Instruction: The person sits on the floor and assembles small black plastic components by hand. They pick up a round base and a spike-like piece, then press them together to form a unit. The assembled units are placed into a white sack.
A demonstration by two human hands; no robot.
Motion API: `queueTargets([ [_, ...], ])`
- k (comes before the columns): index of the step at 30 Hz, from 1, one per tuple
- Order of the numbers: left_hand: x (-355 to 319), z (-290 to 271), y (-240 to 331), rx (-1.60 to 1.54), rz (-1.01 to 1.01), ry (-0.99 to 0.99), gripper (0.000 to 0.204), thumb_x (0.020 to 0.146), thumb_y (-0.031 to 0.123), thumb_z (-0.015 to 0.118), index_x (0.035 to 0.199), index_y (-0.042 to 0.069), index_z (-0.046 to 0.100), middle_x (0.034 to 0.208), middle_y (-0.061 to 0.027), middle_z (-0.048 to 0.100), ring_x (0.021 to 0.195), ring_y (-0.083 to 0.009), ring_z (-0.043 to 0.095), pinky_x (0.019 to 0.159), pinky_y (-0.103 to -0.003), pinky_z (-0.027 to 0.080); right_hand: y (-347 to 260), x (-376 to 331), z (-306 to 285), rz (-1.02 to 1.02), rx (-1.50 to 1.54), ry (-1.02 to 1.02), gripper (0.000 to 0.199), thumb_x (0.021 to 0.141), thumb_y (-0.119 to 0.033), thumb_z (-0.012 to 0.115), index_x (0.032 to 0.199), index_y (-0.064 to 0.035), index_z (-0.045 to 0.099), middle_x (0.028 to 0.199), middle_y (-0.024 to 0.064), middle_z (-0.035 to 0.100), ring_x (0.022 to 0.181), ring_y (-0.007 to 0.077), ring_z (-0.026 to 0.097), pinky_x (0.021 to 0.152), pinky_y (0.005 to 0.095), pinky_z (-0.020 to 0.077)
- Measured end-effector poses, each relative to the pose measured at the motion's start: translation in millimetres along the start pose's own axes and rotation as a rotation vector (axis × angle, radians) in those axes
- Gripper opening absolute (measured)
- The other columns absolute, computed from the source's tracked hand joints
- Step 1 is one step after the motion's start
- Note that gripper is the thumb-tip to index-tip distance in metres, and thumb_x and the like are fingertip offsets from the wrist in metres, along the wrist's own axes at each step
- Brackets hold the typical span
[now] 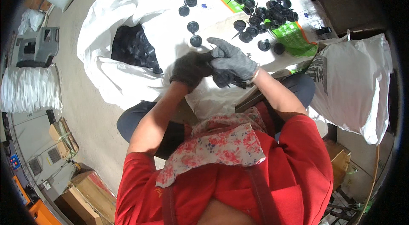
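Observation:
My two gloved hands meet over white sack material in front of me. My left hand [189, 69], in a dark glove, has its fingers closed on a small black plastic part that is mostly hidden. My right hand [236, 59], in a grey glove, closes on the same part from the other side, one finger stretched out. Just below the hands lie more black plastic parts [222, 80], round and cap-like. Farther off are two joined pairs of round black caps, one pair [193, 27] straight ahead and another [184, 11] behind it. A loose pile [266, 16] of such parts lies to the right.
At the left a white sack [98, 25] gapes, with many black parts [134, 48] inside. A full white bag [353, 84] stands at the right. Stacked white sacks [32, 88], a grey plastic stool [40, 46] and cardboard boxes [87, 199] line the left side.

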State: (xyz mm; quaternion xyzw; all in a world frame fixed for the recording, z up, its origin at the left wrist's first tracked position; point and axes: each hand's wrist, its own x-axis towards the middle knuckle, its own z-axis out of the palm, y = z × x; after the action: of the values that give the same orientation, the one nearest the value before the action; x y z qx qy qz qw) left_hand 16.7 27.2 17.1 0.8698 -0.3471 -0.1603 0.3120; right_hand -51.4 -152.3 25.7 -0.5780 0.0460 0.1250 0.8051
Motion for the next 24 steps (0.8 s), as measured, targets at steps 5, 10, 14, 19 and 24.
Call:
queueTargets([
  [5, -1.6, -9.6, 0.1, -1.090, -0.570, -0.010, 0.027, 0.087, 0.027, 0.060, 0.102, 0.006, 0.067, 0.087, -0.0064, 0.069, 0.076, -0.0139, 0.064, 0.068, -0.027, 0.051, 4.7, -10.2, -8.1, -0.428, -1.102, -0.070, 0.076, 0.063, -0.035, 0.077, 0.121, 0.0050, 0.049, 0.107, 0.0206, 0.058, 0.097, 0.0356, 0.057, 0.088, 0.0416, 0.0448],
  [10, -11.7, -7.7, -0.4, -1.390, -0.339, -0.136, 0.034, 0.087, 0.031, 0.062, 0.111, 0.006, 0.062, 0.099, -0.0081, 0.065, 0.085, -0.0198, 0.064, 0.074, -0.032, 0.052, -0.7, -5.6, 10.9, -0.227, -1.484, 0.062, 0.036, 0.071, -0.026, 0.065, 0.096, -0.0005, 0.062, 0.097, 0.0206, 0.060, 0.095, 0.0343, 0.058, 0.088, 0.0423, 0.0434],
  [14, -21.9, 4.3, -6.9, -0.234, 0.389, -0.036, 0.028, 0.082, 0.031, 0.065, 0.102, 0.012, 0.063, 0.096, -0.0083, 0.062, 0.094, -0.0232, 0.059, 0.088, -0.038, 0.045, -2.8, -6.2, 9.0, -0.636, -1.760, 0.036, 0.032, 0.074, -0.025, 0.059, 0.098, -0.0042, 0.064, 0.103, 0.0151, 0.059, 0.108, 0.0275, 0.053, 0.099, 0.0461, 0.0352],
  [19, -23.8, 3.3, -0.4, -0.079, 0.288, -0.077, 0.024, 0.078, 0.026, 0.070, 0.088, 0.008, 0.059, 0.089, -0.0103, 0.060, 0.085, -0.0272, 0.059, 0.078, -0.039, 0.048, -8.5, -7.3, 7.5, -0.620, -2.061, -0.082, 0.046, 0.073, -0.027, 0.059, 0.116, -0.0085, 0.059, 0.117, 0.0114, 0.056, 0.112, 0.0245, 0.050, 0.105, 0.0455, 0.0291],
  [24, -22.3, 3.0, 24.0, 0.046, 0.404, 0.268, 0.024, 0.076, 0.022, 0.071, 0.083, 0.005, 0.055, 0.079, -0.0129, 0.058, 0.072, -0.0307, 0.058, 0.065, -0.041, 0.047, -11.7, -4.1, -11.5, -0.195, -1.086, -0.211, 0.019, 0.076, -0.017, 0.057, 0.067, -0.0019, 0.062, 0.058, 0.0103, 0.058, 0.057, 0.0256, 0.060, 0.053, 0.0336, 0.0466],
])
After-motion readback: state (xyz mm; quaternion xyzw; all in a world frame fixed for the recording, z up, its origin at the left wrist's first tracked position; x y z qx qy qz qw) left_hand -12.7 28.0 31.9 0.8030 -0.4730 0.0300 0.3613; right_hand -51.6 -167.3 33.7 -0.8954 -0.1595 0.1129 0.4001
